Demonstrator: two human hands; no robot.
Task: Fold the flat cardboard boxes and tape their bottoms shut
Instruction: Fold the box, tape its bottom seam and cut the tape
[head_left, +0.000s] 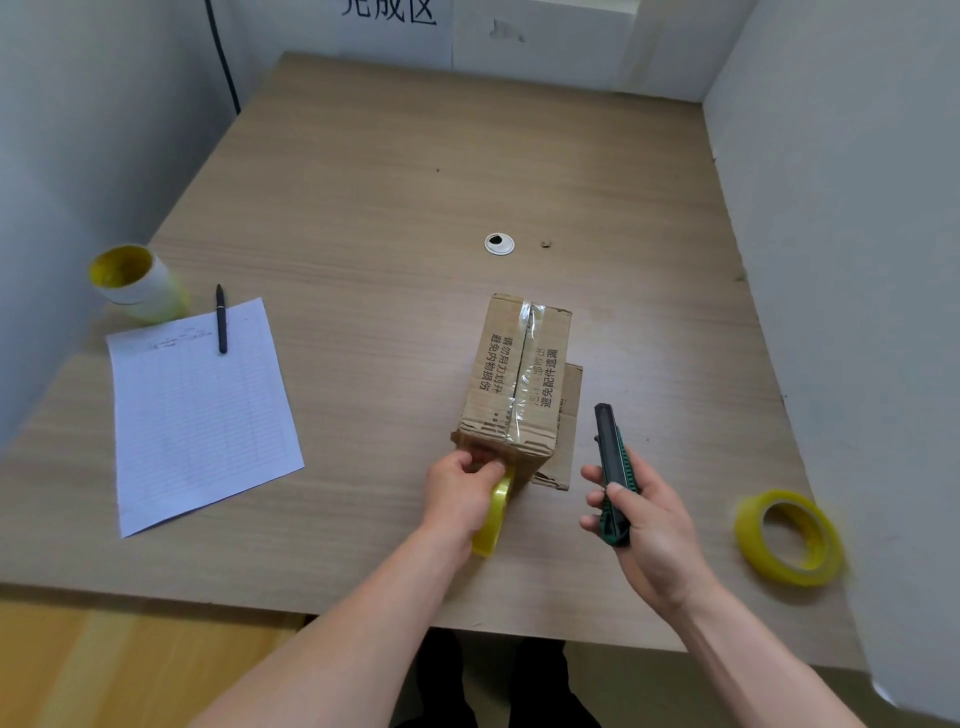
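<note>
A small brown cardboard box (519, 374) stands on the wooden table (395, 171), its upturned face sealed along the seam with clear tape. My left hand (460, 491) grips a yellow tape roll (496, 514) against the box's near edge, the tape running up onto the box. My right hand (641, 525) holds a dark green utility knife (612, 467) just right of the box, its tip pointing away from me. A loose flap sticks out at the box's lower right.
A second yellow tape roll (789, 538) lies at the right near the table edge. A printed sheet (197, 410) with a black pen (221, 319) and a white-and-yellow roll (132, 283) sit at the left. White partitions wall in the table.
</note>
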